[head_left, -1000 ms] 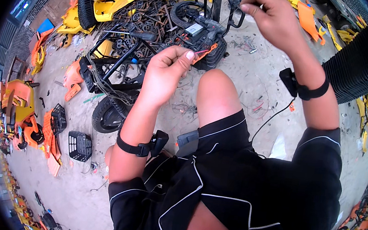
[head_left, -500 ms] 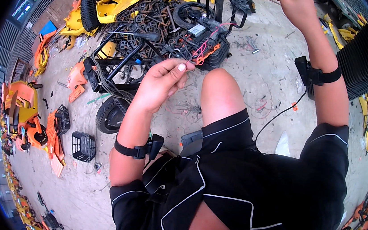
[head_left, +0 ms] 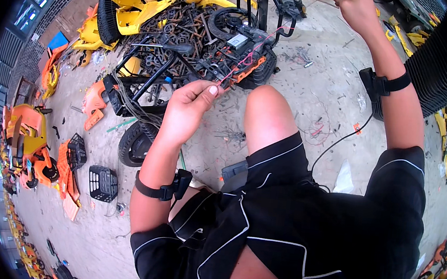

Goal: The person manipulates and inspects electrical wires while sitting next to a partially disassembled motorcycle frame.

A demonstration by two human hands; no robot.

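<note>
Pinching a pinkish-red wire (head_left: 247, 60) in the left hand (head_left: 192, 101), thumb against fingers, with slack strung up across a black chassis (head_left: 266, 70) beside an orange bar (head_left: 250, 70). Holding the right hand (head_left: 357, 11) high at the upper edge, impossible to tell whether pinching anything. Apparently partway through the wiring, with a cable bundle (head_left: 135, 108) left on the tubular frame (head_left: 153, 83).

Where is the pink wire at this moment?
In the upper middle of the head view, the pink wire runs from the left hand up and rightward, past the orange strip.
</note>
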